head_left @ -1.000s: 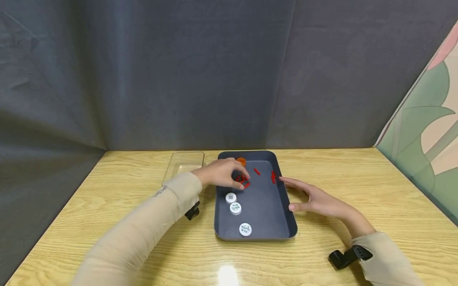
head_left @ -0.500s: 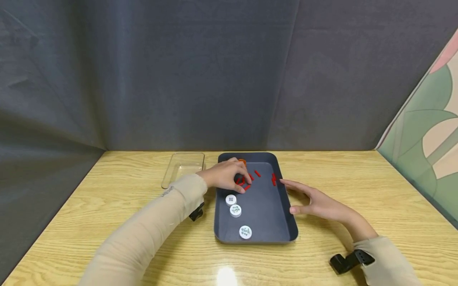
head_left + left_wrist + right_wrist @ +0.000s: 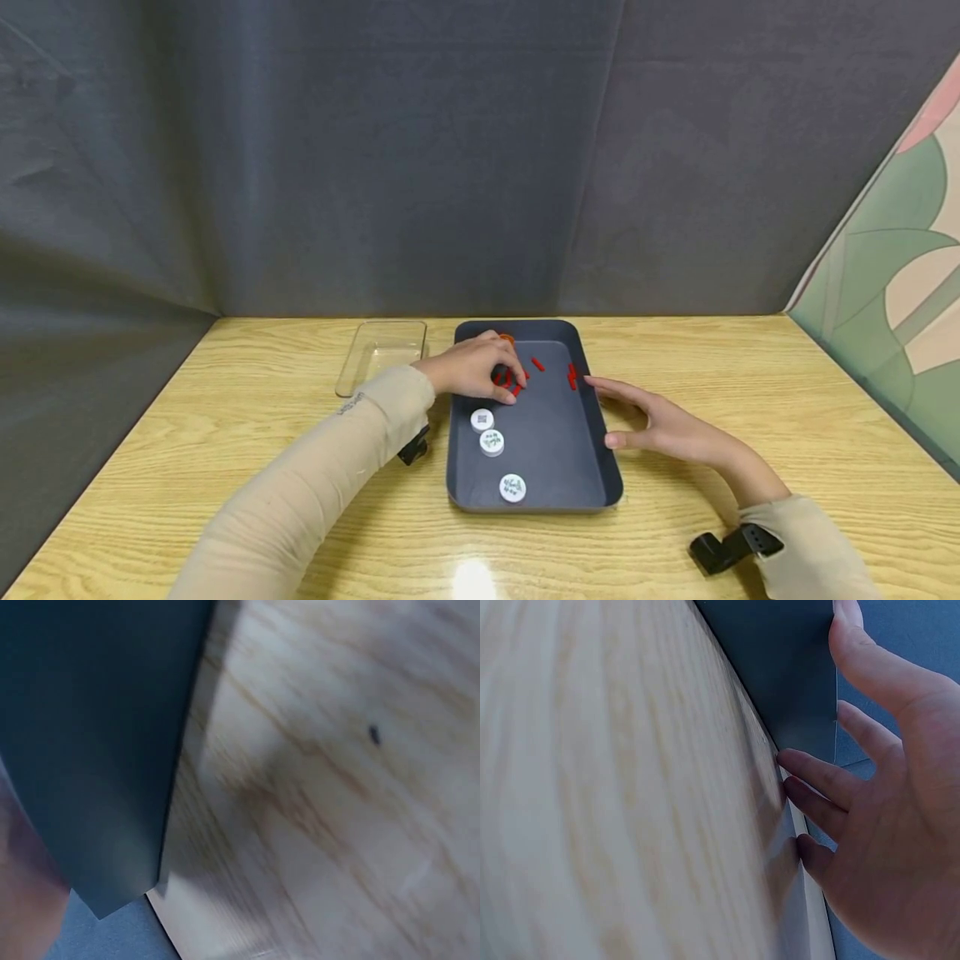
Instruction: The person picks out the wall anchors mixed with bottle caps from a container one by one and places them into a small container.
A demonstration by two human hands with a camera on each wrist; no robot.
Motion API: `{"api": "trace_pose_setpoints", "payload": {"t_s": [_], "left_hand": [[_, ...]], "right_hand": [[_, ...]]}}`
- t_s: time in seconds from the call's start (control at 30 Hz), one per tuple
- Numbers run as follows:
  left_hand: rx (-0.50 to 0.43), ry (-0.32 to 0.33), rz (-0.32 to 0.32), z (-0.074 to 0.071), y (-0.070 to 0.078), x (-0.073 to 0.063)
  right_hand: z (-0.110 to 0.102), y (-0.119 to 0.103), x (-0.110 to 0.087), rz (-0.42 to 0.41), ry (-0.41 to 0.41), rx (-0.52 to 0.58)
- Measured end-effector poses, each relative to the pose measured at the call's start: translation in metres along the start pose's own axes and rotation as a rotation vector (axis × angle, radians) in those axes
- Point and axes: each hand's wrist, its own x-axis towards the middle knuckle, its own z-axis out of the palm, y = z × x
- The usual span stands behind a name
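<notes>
My left hand (image 3: 474,367) reaches over the left side of a dark grey tray (image 3: 555,450). Its thumb and forefinger curl together around a small red stick (image 3: 517,390) among several others, partly hidden by the fingers. In the left wrist view, part of the hand (image 3: 26,892) shows beside the tray's outer wall (image 3: 105,765). My right hand (image 3: 667,423) lies along the tray's right rim, thumb and fingers spread. In the right wrist view, its thumb and forefinger touch the tray wall (image 3: 795,675). More red sticks (image 3: 572,377) lie against the right side, and one stick (image 3: 537,364) lies farther back.
Three round white discs, two printed in green (image 3: 492,442) (image 3: 513,487) and one bearing a dark square (image 3: 482,419), lie in the tray's left part. Behind the left hand an orange round thing (image 3: 507,338) peeks out. A clear plastic box (image 3: 381,350) stands left of the tray.
The left hand has shifted slightly right and toward the near side, its thumb and forefinger now closer around the red stick. The right hand has kept its place at the rim.
</notes>
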Motion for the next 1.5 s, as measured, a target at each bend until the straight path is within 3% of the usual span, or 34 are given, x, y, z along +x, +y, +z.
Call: {"api": "trace_pose_setpoints", "payload": {"t_s": [0.13, 0.6, 0.83, 1.1, 1.5], "left_hand": [[-0.014, 0.032, -0.001, -0.003, 0.0, -0.002], [-0.189, 0.145, -0.13, -0.028, 0.003, -0.033], [-0.19, 0.158, -0.148, -0.031, 0.002, -0.048], [-0.235, 0.225, -0.186, -0.04, -0.002, -0.067], [-0.218, 0.287, -0.183, -0.046, -0.011, -0.092]], "right_hand": [[0.0, -0.001, 0.0, 0.002, -0.001, -0.001], [0.001, -0.003, -0.002, 0.015, 0.003, -0.008], [0.001, -0.003, -0.001, 0.028, 0.003, -0.015], [0.001, -0.004, -0.001, 0.032, 0.006, -0.019], [0.001, -0.003, -0.002, 0.026, 0.005, -0.016]]}}
